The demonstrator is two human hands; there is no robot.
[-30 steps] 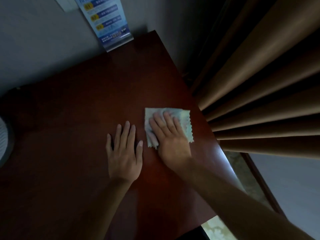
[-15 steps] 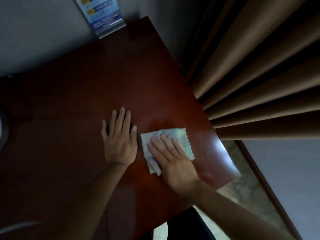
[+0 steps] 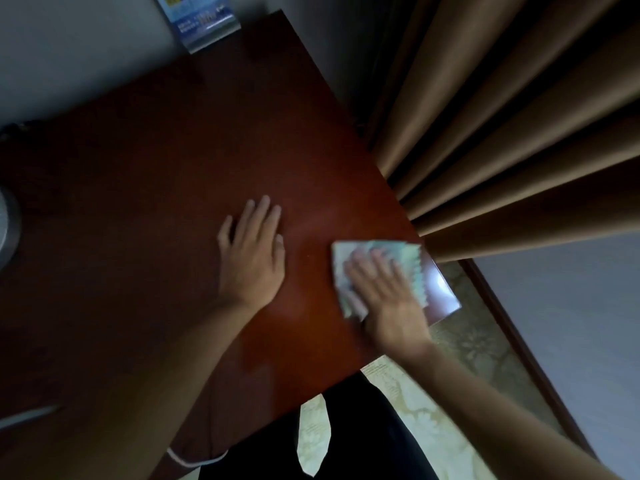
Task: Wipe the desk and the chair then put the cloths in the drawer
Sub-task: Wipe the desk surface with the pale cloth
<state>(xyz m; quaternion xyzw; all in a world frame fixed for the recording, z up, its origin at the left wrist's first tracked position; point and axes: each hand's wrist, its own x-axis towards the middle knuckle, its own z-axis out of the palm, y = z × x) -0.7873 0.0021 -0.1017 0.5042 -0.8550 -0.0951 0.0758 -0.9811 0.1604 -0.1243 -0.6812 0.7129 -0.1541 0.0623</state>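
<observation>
A dark red-brown wooden desk [image 3: 173, 168] fills most of the head view. My right hand [image 3: 388, 299] lies flat with straight fingers on a pale, zigzag-edged cloth [image 3: 412, 258], pressing it against the desk near the right front corner. The hand is blurred by motion. My left hand [image 3: 252, 258] rests flat on the desk top to the left of the cloth, fingers straight, apart from it. No chair or drawer shows in this view.
Brown curtain folds [image 3: 519, 133] hang right beside the desk's right edge. A blue printed card stand [image 3: 201, 22] sits at the desk's far edge by the wall. A round grey object [image 3: 7, 230] is at the left border. Patterned floor [image 3: 467, 341] lies below the corner.
My right hand has slid the cloth toward me and then right, to the desk's right front corner. The gap to my left hand has widened. The left hand stays flat.
</observation>
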